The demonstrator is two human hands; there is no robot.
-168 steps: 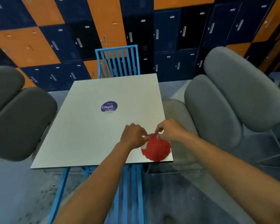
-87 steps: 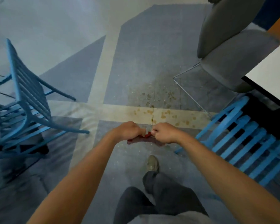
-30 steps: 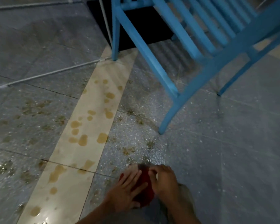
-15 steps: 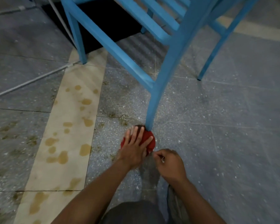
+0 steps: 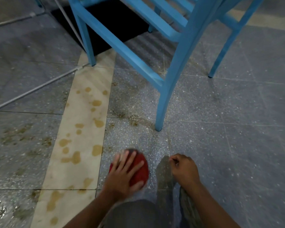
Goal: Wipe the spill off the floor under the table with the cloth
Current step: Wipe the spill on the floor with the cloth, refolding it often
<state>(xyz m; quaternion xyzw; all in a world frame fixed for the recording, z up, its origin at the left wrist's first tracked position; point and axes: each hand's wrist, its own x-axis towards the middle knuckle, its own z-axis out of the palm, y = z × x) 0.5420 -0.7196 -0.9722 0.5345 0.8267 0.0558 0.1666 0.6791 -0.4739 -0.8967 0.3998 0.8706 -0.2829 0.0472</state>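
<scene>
A round red cloth point(image 5: 141, 168) lies on the grey speckled floor. My left hand point(image 5: 123, 175) presses flat on it with spread, straight fingers. My right hand point(image 5: 184, 170) hovers just right of the cloth, fingers curled, holding nothing that I can see. Brown spill drops point(image 5: 82, 129) dot the beige floor strip to the left of the cloth, with more dull stains point(image 5: 18, 134) on the grey tiles further left. The floor around the cloth shines wet.
A blue chair point(image 5: 155, 38) stands right ahead; its near leg point(image 5: 161, 112) touches the floor just beyond the cloth. A thin metal chair frame point(image 5: 34, 89) runs along the floor at left. My knee and shoe point(image 5: 187, 206) are at the bottom.
The cloth came from the tabletop down to the floor. In the last half second my left hand has dragged it back from the chair leg towards me; the right hand stays off it.
</scene>
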